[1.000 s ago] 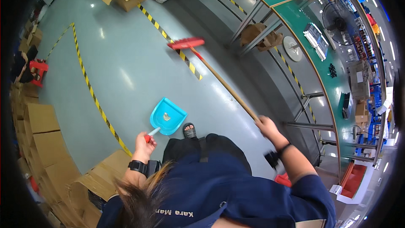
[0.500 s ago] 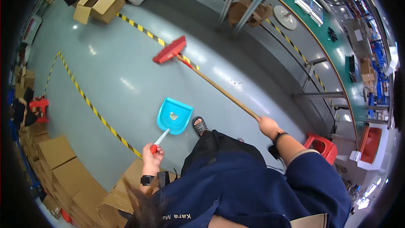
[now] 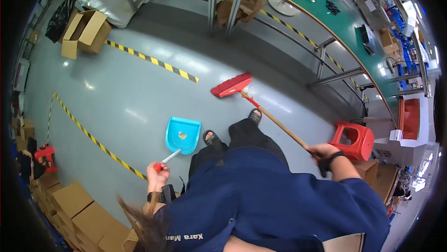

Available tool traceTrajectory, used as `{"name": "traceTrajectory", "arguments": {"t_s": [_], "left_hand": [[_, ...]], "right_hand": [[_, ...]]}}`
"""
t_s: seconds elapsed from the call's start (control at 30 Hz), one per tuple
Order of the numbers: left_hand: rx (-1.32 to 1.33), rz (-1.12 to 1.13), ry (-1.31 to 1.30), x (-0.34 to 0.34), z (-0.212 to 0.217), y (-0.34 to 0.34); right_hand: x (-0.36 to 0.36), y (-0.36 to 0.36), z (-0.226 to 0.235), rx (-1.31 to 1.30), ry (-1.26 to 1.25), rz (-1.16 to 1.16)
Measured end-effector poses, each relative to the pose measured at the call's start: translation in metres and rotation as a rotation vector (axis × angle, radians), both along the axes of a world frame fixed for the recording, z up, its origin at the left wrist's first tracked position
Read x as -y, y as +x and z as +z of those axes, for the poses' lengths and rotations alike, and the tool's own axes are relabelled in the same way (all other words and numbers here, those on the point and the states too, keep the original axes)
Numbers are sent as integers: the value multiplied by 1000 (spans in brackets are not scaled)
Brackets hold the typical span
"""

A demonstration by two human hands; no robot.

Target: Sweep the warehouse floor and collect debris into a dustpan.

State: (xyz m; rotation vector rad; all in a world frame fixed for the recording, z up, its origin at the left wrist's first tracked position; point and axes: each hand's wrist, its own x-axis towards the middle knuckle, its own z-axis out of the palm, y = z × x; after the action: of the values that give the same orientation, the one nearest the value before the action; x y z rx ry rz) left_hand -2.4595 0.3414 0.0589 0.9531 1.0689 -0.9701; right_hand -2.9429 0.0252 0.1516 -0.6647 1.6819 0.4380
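Note:
My left hand (image 3: 158,173) is closed round the red-ended pale handle of a blue dustpan (image 3: 173,128). The pan hangs over or rests on the grey floor to the left of my feet; I cannot tell which. A small heap of light debris (image 3: 182,135) lies in it. My right hand (image 3: 323,153) grips the wooden stick of a broom (image 3: 233,85). Its red head is by the floor, ahead of my right foot and right of the dustpan. Small light bits (image 3: 250,90) show on the floor just beside the broom head.
A green-topped workbench (image 3: 321,19) with metal legs runs along the far right. A red stool (image 3: 352,141) stands near my right arm. Cardboard boxes (image 3: 74,200) line the lower left, and an open carton (image 3: 86,33) sits at the far left. Yellow-black tape (image 3: 153,60) marks the floor.
The broom head has come nearer and to the right, toward my feet. My right hand has moved right and lower. My body has shifted forward, and the dustpan remains in my left hand.

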Motion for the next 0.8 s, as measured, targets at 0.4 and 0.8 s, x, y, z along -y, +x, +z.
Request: {"name": "traceTrajectory", "arguments": {"t_s": [0.4, 0.8], "left_hand": [[-22, -94, 75, 14, 26, -41], [79, -19, 85, 99, 64, -128]], "right_hand": [[26, 64, -38, -45, -539, 526], [133, 44, -140, 12, -558, 840]]}}
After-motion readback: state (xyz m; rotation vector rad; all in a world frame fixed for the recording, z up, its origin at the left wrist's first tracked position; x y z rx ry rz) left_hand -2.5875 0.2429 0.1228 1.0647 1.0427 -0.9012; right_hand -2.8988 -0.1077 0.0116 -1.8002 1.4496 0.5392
